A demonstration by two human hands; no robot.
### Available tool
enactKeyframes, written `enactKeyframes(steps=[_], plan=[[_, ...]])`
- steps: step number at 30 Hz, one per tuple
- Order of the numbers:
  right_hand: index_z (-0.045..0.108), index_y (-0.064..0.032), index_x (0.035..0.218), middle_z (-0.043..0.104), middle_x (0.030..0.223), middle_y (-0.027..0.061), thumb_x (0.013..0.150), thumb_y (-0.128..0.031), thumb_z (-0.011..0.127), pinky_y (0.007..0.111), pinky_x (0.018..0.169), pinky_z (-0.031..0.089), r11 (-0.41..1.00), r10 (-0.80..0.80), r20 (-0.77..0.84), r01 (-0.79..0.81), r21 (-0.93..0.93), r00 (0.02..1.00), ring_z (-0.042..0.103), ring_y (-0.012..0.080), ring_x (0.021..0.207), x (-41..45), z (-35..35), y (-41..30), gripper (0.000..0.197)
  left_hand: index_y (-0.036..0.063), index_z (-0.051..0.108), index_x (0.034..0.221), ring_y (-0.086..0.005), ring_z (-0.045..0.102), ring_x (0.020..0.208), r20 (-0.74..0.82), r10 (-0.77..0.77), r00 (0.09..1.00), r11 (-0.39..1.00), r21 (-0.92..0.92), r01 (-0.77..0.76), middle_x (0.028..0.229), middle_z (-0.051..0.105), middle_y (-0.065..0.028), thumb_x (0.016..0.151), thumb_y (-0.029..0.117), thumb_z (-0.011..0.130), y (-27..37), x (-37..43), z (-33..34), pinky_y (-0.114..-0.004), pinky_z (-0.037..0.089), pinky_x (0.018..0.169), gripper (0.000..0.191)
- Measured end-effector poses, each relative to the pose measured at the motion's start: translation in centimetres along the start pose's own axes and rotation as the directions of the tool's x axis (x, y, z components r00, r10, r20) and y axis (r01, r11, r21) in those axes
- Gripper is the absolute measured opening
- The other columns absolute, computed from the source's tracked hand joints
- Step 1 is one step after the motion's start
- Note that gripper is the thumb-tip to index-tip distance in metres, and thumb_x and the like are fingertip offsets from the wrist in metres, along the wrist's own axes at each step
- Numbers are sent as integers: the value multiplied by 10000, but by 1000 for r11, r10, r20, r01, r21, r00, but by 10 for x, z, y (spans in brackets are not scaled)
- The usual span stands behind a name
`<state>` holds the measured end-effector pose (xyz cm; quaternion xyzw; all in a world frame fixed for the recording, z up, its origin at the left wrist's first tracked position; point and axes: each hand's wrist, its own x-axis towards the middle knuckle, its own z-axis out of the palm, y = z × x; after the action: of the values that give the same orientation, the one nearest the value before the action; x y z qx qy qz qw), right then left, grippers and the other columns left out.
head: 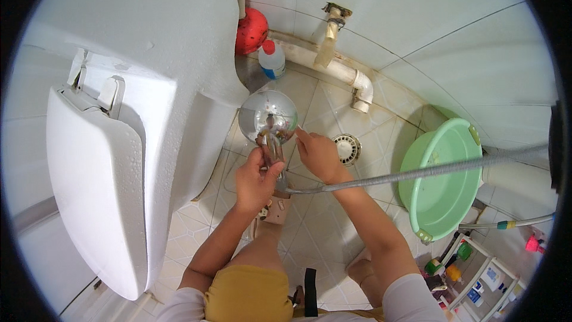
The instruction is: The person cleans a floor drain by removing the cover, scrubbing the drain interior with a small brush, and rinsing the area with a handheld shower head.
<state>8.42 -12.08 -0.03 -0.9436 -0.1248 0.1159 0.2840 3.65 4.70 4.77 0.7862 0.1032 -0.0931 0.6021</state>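
Observation:
A chrome shower head (268, 115) with a wide round head is near the middle of the view, its back turned towards me. My left hand (258, 179) grips its handle, thumb along the near side. From the handle's lower end a grey metal shower hose (384, 180) runs right, passing over my right forearm. My right hand (318, 154) is at the right rim of the head, its index finger reaching to the edge and the other fingers curled. Whether that fingertip touches the rim cannot be told.
A white toilet (98, 179) with lid down fills the left. A red ball-like object (252, 30), a bottle with red cap (271, 60) and a white drainpipe (330, 69) line the wall. A floor drain (346, 149), green basin (447, 179) and shelf rack (485, 273) are at right.

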Motion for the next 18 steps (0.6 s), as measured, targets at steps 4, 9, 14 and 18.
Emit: enactKeyframes(steps=[4,9,14,18], plan=[[539,-72,1139,601,713,172,824,-144,512,447,557,461,999,-30,-73,31,13,997,586,339,630,17,11,5,324,-13,495,987,-131,629,743,25,40,999,999,-7,-40,825,648,-103,800,89,632,-2,-2,2,-259,509,632,253],[548,-61,1115,607,718,183,808,-160,537,449,607,480,1000,-16,24,16,-26,1000,605,350,696,61,27,1,324,-20,467,1080,-125,594,879,54,-4,999,1000,-6,4,947,630,-93,842,54,573,9,2,-5,-237,466,733,271],[560,-95,1110,619,737,181,811,-191,541,451,626,486,999,-3,-73,7,50,997,610,349,712,99,16,-16,314,-8,475,1055,-116,587,883,-28,63,998,998,-2,-63,949,631,-90,848,45,562,28,20,-16,-229,453,726,231],[589,-114,1049,614,744,187,804,-155,516,466,593,466,999,37,-82,-35,22,996,593,365,697,82,20,-14,259,-4,479,1038,-113,583,879,-36,45,998,999,-29,-46,960,630,-87,848,35,556,19,19,-27,-234,446,750,209]])
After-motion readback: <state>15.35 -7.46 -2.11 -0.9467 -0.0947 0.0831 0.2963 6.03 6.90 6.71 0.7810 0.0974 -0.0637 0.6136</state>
